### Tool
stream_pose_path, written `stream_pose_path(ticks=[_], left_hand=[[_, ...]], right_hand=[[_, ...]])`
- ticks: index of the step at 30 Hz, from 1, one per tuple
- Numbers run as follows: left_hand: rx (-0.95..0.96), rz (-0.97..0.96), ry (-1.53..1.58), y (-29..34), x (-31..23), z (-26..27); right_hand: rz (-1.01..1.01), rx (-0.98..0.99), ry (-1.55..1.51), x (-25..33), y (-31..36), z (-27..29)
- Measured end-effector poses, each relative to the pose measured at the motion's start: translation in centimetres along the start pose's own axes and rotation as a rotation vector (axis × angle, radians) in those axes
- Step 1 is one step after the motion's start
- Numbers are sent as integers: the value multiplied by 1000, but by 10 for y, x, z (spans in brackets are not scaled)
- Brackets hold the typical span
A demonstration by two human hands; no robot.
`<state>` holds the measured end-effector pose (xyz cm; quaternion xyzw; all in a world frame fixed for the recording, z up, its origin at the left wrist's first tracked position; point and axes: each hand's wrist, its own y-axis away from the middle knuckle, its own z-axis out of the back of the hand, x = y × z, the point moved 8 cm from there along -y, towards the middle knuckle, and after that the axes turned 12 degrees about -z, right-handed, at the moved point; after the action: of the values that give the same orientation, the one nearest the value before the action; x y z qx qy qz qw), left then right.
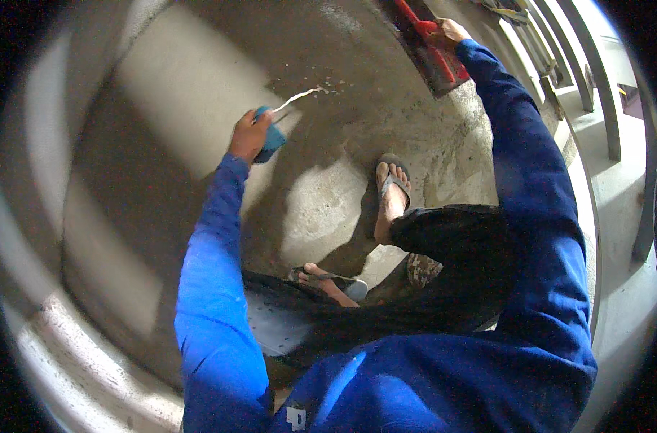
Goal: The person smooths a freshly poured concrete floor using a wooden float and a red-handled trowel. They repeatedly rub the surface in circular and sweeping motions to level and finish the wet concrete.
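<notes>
My left hand (250, 136) is closed around a teal-blue thing (272, 141), which looks like a small cup; its mouth is hidden. From it a thin white streak of liquid (297, 97) shoots out to the right and breaks into drops over the grey floor. Farther off at the upper right, my right hand (452, 32) grips the red handle of a long plastering float (440, 71). The float's dark, red-edged plate lies on or just above the cement surface; I cannot tell which.
My feet in flip-flops (394, 171) stand on the damp, patchy cement floor (321, 198). Along the right side runs a row of pale upright rails (595, 79), bright light behind them. A pale, stepped ledge (90, 368) shows at the lower left.
</notes>
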<state>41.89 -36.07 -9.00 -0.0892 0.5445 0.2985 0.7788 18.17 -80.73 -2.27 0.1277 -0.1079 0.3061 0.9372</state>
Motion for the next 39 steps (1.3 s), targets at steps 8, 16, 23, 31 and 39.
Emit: stream_pose_path(ticks=[8, 16, 23, 31, 39], left_hand=[[-458, 99, 129, 62, -61, 138], [-567, 142, 189, 114, -72, 182], [-543, -74, 260, 92, -101, 181], [-628, -39, 311, 81, -81, 188], [-603, 45, 267, 76, -71, 178]], right_hand=[[-202, 134, 59, 19, 0, -173], [-202, 464, -2, 120, 49, -225], [142, 645, 209, 315, 227, -302], [310, 676, -94, 363, 375, -331], [310, 518, 11, 371, 337, -340]])
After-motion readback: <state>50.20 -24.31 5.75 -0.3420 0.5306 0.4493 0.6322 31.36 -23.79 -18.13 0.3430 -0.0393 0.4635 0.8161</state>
